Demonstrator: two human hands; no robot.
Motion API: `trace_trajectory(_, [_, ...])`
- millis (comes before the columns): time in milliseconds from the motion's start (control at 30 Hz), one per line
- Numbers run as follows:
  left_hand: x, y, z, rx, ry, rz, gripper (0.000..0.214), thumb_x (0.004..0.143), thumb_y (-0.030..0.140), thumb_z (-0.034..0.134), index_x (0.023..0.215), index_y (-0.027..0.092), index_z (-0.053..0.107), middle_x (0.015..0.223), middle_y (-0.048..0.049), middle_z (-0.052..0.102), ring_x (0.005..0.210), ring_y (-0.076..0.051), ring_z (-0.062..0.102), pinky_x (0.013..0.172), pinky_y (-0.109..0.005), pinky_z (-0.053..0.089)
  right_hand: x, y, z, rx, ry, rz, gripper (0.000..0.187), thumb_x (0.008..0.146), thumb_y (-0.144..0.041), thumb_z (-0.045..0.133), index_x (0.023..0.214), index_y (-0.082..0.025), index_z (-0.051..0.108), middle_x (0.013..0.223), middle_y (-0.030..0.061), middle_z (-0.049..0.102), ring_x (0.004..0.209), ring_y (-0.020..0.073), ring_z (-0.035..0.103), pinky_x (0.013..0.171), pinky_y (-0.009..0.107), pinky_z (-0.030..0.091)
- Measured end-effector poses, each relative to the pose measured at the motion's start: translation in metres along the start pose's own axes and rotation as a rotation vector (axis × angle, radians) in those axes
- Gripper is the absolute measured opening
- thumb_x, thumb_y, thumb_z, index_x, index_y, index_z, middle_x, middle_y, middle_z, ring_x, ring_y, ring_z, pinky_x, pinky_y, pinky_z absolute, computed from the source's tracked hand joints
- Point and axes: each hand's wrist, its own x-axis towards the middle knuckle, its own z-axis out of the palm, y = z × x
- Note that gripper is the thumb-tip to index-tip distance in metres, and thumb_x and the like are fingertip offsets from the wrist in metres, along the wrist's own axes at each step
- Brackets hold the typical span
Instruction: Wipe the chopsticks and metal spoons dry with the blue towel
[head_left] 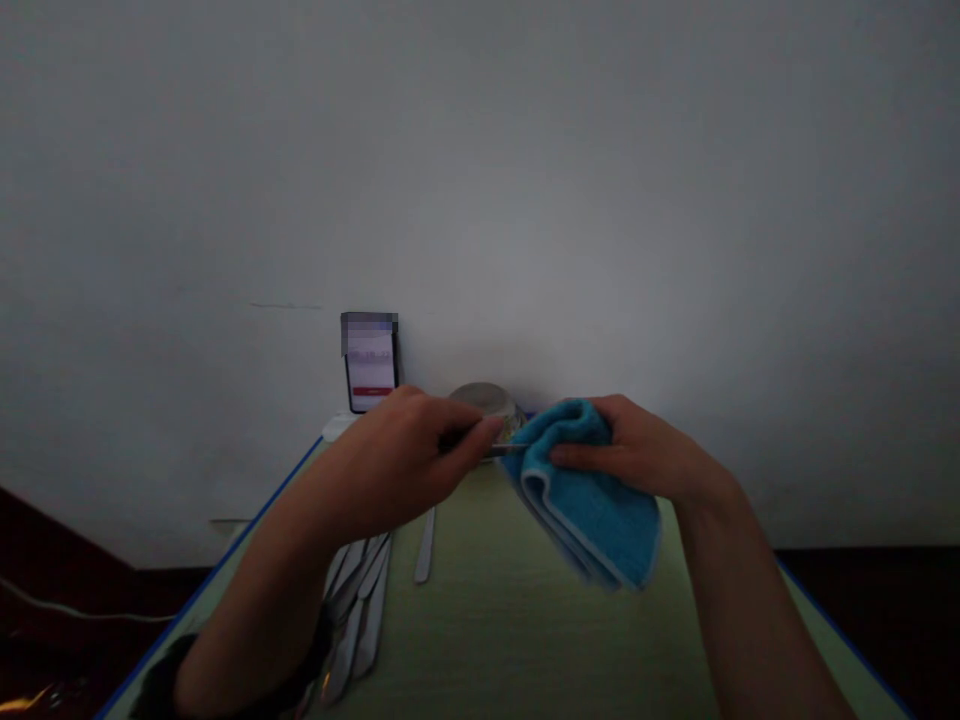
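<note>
Head view: a slim metal utensil [511,449] runs from the left hand [412,445], whose thumb and fingers pinch one end, into the folded blue terry cloth [596,525] that the right hand [649,450] pinches. A steady left grip and snug, even cloth pressure would probably serve the wiping best. Below the left fingers lies loose silvery flat cutlery [371,635], easily brushed; beyond them stand a round greyish container [480,397], partly hidden, and, farther left, a dark-framed upright phone [372,370].

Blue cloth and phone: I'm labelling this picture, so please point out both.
Blue cloth [592,508], head view: on its hanging part.
Phone [372,370], head view: on its lit screen.
</note>
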Motion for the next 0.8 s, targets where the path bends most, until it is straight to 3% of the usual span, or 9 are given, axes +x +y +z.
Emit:
trace_trajectory(233, [0.0, 0.005, 0.001, 0.082, 0.016, 0.055, 0.046, 0.091, 0.04, 0.03, 0.06, 0.017, 0.055, 0.047, 0.0025, 0.045, 0.044, -0.008, 0.038, 0.047, -0.023, 0.026, 0.0, -0.017, 0.008, -0.226, -0.033, -0.061, 0.027, 0.073, -0.046, 0.058, 0.075, -0.02, 0.064, 0.064, -0.0034, 0.061, 0.058, 0.0099, 0.054, 0.051, 0.02, 0.04])
trace_trajectory(400, [0.001, 0.008, 0.003, 0.076, 0.008, 0.09, 0.043, 0.091, 0.039, 0.03, 0.066, 0.016, 0.057, 0.053, 0.001, 0.052, 0.046, -0.008, 0.043, 0.048, -0.022, 0.027, 0.003, -0.028, 0.025, -0.349, -0.095, -0.184, 0.027, 0.078, -0.043, 0.052, 0.077, -0.019, 0.063, 0.066, -0.0018, 0.062, 0.058, 0.0091, 0.053, 0.055, 0.021, 0.037])
trace_trajectory(567, [0.006, 0.01, 0.007, 0.086, -0.001, 0.131, 0.041, 0.092, 0.038, 0.029, 0.07, 0.017, 0.057, 0.058, 0.0002, 0.056, 0.052, -0.01, 0.049, 0.051, -0.022, 0.03, 0.007, -0.032, 0.036, -0.476, -0.073, -0.233, 0.034, 0.08, -0.047, 0.049, 0.084, -0.016, 0.063, 0.076, 0.0044, 0.065, 0.065, 0.0122, 0.056, 0.059, 0.023, 0.038])
trace_trajectory(700, [0.007, 0.003, 0.007, 0.072, 0.022, 0.11, 0.038, 0.091, 0.039, 0.031, 0.071, 0.018, 0.056, 0.057, 0.0016, 0.055, 0.051, -0.009, 0.048, 0.05, -0.022, 0.03, 0.006, -0.024, 0.024, -0.396, -0.083, -0.165, 0.03, 0.078, -0.047, 0.052, 0.079, -0.019, 0.063, 0.068, -0.0005, 0.064, 0.059, 0.0101, 0.055, 0.055, 0.022, 0.037])
trace_trajectory(800, [0.006, -0.006, 0.003, 0.051, 0.069, 0.05, 0.036, 0.091, 0.038, 0.033, 0.072, 0.017, 0.056, 0.054, 0.0027, 0.052, 0.048, -0.008, 0.045, 0.049, -0.021, 0.028, 0.003, -0.011, 0.01, -0.309, 0.0, -0.036, 0.031, 0.074, -0.05, 0.055, 0.076, -0.02, 0.063, 0.065, -0.0018, 0.063, 0.057, 0.0112, 0.055, 0.051, 0.022, 0.038])
